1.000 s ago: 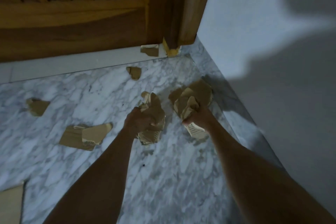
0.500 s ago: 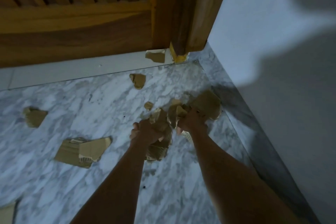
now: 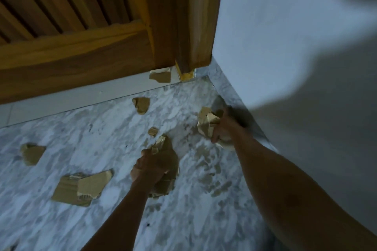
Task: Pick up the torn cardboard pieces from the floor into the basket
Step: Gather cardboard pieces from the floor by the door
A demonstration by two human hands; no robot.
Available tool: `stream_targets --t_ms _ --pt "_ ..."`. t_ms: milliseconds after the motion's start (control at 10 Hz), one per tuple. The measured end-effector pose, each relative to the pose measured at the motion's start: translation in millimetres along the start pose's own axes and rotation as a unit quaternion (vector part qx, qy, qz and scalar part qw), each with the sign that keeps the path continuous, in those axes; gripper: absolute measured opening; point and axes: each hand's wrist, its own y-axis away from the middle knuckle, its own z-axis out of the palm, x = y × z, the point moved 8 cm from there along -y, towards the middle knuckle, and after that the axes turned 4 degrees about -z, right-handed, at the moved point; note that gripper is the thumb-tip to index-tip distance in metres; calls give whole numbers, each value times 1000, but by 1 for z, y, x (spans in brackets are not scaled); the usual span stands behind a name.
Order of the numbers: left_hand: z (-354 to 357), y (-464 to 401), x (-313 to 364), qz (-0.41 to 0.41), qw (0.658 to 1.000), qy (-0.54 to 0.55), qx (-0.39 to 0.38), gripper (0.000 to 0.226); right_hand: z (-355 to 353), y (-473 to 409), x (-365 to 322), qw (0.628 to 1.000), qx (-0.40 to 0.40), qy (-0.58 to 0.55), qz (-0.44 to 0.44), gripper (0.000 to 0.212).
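Left grip: the left hand [image 3: 150, 171] is closed around a crumpled cardboard wad [image 3: 166, 161], fingers clamped on it, just above the marble floor [image 3: 204, 220].
Right grip: the right hand [image 3: 223, 130] is closed on a second cardboard bundle [image 3: 207, 123], held low beside the skirting of the white wall [image 3: 285, 36].
Change from earlier frame: half a second ago the two grips met in front of the body, bundles touching; now they are well apart, the right one carried toward the wall corner, the left one drawn back and lower.
Loose pieces, left of the left grip: a large layered piece [image 3: 81, 188] lies flat nearby; a smaller scrap [image 3: 31, 154] lies farther out.
Loose pieces, beyond the grips: a tiny fragment [image 3: 153, 131] just past the left grip; a mid-sized scrap [image 3: 141, 105] farther on; one piece [image 3: 160, 76] at the foot of the wooden door [image 3: 81, 47].
Basket: not visible in this view.
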Motion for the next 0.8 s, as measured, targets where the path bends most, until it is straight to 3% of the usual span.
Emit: stream_targets --t_ms 100,200,300,400,500,600,700,800 --pt "-3 6 0 -2 1000 -3 17 78 8 -11 5 999 28 30 14 146" --pt "-7 14 2 4 1000 3 -4 78 3 7 6 989 148 2 6 107" --pt "-11 4 -14 2 998 15 -64 77 4 31 -2 978 196 50 -59 69" --pt "-41 14 -34 -11 971 210 -112 38 5 38 -13 991 107 -8 -75 65" --pt "-77 -1 -70 -22 953 301 -35 36 2 35 -52 990 37 -99 -96 64" --pt "-89 -29 -134 -79 929 361 20 64 25 35 -126 978 -30 -84 -189 81" --pt "-115 -16 -157 -116 922 355 104 69 67 34 -181 968 -75 -26 -239 92" --pt "-120 -11 -179 -177 916 335 131 91 97 21 -204 969 -79 32 -233 93"
